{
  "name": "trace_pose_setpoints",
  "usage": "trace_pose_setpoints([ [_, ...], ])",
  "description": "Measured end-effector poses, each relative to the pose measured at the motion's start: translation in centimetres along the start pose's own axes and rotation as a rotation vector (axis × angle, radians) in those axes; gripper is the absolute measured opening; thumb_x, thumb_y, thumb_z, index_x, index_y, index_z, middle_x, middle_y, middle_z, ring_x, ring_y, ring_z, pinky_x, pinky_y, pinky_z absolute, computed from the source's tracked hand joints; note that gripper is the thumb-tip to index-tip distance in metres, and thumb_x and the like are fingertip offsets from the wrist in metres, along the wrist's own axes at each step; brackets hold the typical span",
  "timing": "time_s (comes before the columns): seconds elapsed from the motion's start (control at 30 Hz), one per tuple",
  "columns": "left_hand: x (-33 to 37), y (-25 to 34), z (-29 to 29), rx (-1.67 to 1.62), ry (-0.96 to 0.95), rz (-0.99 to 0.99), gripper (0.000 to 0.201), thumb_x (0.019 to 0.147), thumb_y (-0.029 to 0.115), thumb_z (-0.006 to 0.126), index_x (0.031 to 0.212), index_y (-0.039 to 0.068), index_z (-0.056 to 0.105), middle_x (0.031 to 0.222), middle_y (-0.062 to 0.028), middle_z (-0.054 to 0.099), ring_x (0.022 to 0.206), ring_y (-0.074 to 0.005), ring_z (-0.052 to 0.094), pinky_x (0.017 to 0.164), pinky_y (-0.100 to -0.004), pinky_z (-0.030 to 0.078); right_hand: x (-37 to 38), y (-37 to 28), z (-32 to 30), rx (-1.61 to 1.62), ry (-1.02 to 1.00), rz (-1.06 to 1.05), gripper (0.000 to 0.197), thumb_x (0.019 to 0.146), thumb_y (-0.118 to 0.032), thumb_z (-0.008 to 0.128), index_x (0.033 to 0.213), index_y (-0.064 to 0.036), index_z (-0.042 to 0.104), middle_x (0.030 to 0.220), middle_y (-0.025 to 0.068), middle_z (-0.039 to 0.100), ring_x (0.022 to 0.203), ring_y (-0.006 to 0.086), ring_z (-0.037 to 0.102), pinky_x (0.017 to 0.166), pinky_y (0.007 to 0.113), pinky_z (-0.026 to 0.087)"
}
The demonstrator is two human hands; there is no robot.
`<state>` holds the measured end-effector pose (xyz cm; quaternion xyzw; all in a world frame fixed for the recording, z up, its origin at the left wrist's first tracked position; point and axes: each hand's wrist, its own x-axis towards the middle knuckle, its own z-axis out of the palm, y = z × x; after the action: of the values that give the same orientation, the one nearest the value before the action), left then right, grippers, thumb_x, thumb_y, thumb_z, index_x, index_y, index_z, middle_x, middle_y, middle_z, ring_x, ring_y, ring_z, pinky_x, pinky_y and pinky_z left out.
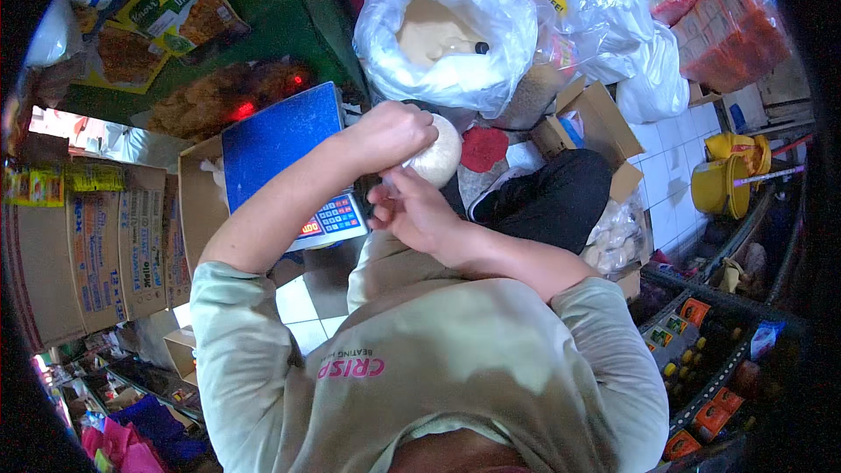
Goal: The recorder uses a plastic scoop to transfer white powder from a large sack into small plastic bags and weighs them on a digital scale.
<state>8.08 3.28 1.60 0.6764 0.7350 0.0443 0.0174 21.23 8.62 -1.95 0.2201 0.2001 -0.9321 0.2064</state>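
Note:
A small clear plastic bag filled with something white and fine (441, 158) hangs in front of me, round and full. My left hand (396, 134) is closed in a fist around its gathered top. Just below, my right hand (419, 208) has its fingers curled, with thumb and forefinger pinching at the bag's neck. Left of the hands is a digital weighing scale with a blue platform (279, 144), its keypad partly behind my left forearm. Beyond the hands stands a large open plastic sack (377, 35) of pale powder, a black-ended tool lying in it.
An open cardboard box (604, 127) stands at the right, near my black-trousered leg (552, 206). Yellow buckets (720, 184) sit on white floor tiles farther right. Flattened cartons (105, 250) line the left side. Crates of bottles and packets (692, 359) fill the lower right.

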Motion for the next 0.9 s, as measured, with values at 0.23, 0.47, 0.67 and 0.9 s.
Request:
trace_pose_setpoints([
  [0.23,2.2,1.5,-0.5,0.141,-0.219,-0.148,0.011,0.070,0.010,0.053,0.071,0.001,0.059,0.073,-0.0146,0.059,0.064,-0.0293,0.062,0.054,-0.0396,0.050,7.4,0.9,0.9,0.450,-0.040,-0.056,0.024,0.091,-0.035,0.038,0.105,-0.0162,0.045,0.095,0.0120,0.056,0.073,0.0229,0.057,0.074,0.048,0.047],
  [0.47,1.2,3.0,0.9,0.117,-0.112,-0.327,0.012,0.068,0.008,0.054,0.076,0.000,0.059,0.075,-0.0160,0.058,0.062,-0.0259,0.062,0.052,-0.0343,0.051,7.4,1.9,-1.7,0.080,-0.338,0.035,0.037,0.086,-0.031,0.049,0.117,-0.0117,0.044,0.103,0.0112,0.057,0.077,0.0211,0.058,0.075,0.037,0.048],
  [0.67,1.1,5.2,2.3,0.155,0.002,-0.349,0.010,0.066,0.012,0.056,0.072,0.004,0.058,0.072,-0.0117,0.056,0.061,-0.0221,0.061,0.050,-0.0321,0.050,-1.7,-10.8,-6.1,-0.933,-0.325,0.099,0.019,0.082,-0.017,0.053,0.077,-0.0021,0.063,0.073,0.0098,0.062,0.069,0.0148,0.061,0.063,0.025,0.048],
  [0.9,1.8,5.9,3.8,0.235,0.052,-0.304,0.009,0.064,0.013,0.055,0.070,0.006,0.058,0.070,-0.0095,0.056,0.062,-0.0201,0.060,0.052,-0.0322,0.049,6.7,-14.3,0.0,-1.989,-0.181,-0.219,0.050,0.068,-0.051,0.063,0.087,-0.0050,0.059,0.072,0.0062,0.058,0.068,0.0174,0.053,0.062,0.032,0.042],
])
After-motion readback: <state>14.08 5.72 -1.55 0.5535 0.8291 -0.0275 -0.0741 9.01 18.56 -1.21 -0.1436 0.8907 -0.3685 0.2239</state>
